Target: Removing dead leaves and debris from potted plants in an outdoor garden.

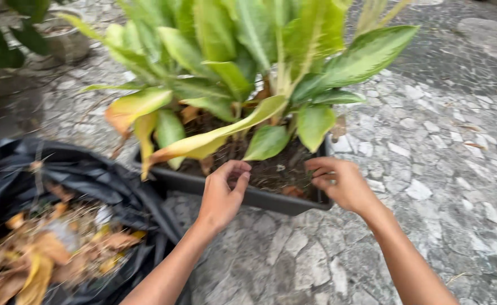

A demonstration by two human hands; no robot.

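Your hands (221, 197) (341, 182) reach over the planter's (214, 185) near rim; the bag (79, 181) of dead leaves (39, 254) lies to its left.

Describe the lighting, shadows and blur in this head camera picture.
Head view: soft, even daylight, no hard shadows or glare; motion blur smears the leaves of the potted plant and the black bag of dry leaves; the left hand, right hand and stone paving look a little sharper.

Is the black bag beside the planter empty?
No, the black bag lies open beside the dark planter and holds dry yellow and brown leaves.
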